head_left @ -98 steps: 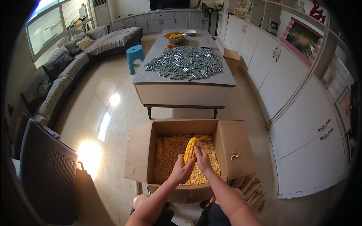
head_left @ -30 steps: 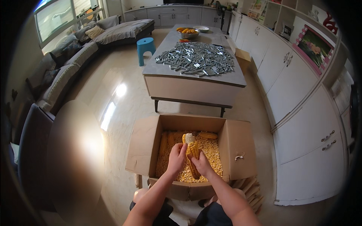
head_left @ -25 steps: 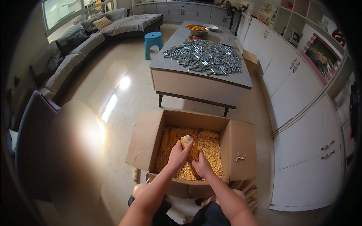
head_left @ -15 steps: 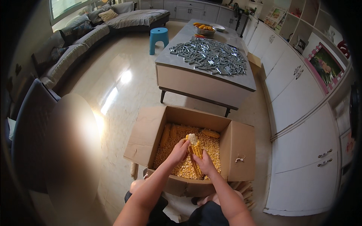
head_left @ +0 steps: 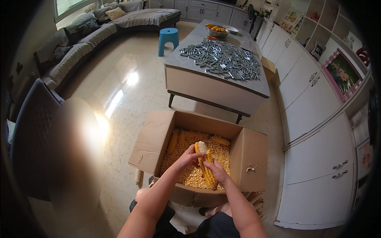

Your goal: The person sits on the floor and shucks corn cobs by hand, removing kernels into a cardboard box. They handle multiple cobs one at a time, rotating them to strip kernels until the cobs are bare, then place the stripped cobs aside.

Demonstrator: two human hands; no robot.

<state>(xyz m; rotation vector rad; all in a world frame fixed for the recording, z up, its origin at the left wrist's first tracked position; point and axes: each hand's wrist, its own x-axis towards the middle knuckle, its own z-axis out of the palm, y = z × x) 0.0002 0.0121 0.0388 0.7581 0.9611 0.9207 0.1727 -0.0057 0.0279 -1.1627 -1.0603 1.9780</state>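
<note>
Over the open cardboard box (head_left: pixel 251 158), both of my hands are closed around a yellow corn cob (head_left: pixel 209 176). Its upper end is bare and whitish, and rows of kernels cover the lower length. My left hand (head_left: pixel 190 156) grips the upper part from the left. Lower down, my right hand (head_left: pixel 216 170) holds it from the right, thumb against the kernels. Whether a second cob is pressed against the first, I cannot tell. Loose kernels (head_left: pixel 190 174) fill the box floor, and several unstripped cobs (head_left: pixel 173 141) lie along its far and left sides.
A grey table (head_left: pixel 178 63) beyond the box carries a heap of small grey cylinders (head_left: pixel 222 57) and a metal bowl (head_left: pixel 216 33) of yellow items. A blue stool (head_left: pixel 168 41) stands left of it. White cabinets (head_left: pixel 317 174) line the right. One bare cob (head_left: pixel 138 176) lies on the floor.
The cob has turned in my hands, showing more yellow kernels beside its whitish end. My left fingers have shifted across it; my right hand stays at the lower part.
</note>
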